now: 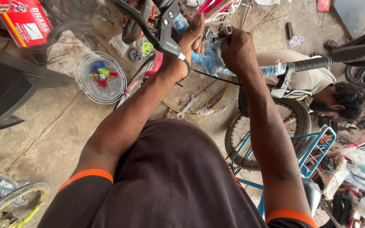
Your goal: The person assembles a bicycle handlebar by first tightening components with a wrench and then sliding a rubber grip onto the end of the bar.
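Note:
My left hand (189, 39) grips the bicycle handlebar beside a black brake lever (168, 29). My right hand (236, 47) is closed around a small metal tool (228, 30) at the middle of the bar, which is wrapped in blue plastic (210, 59). The bar's right end carries a black rubber grip (311, 64) and a second brake lever (284, 86). A thin black cable (216, 78) hangs under my hands.
A person (330, 93) crouches at the right by a tyred wheel (288, 126) and a blue bicycle frame (313, 152). On the concrete floor lie a spanner (187, 106), a round wire basket (100, 77), a red box (22, 19) and a yellow-rimmed wheel (13, 209).

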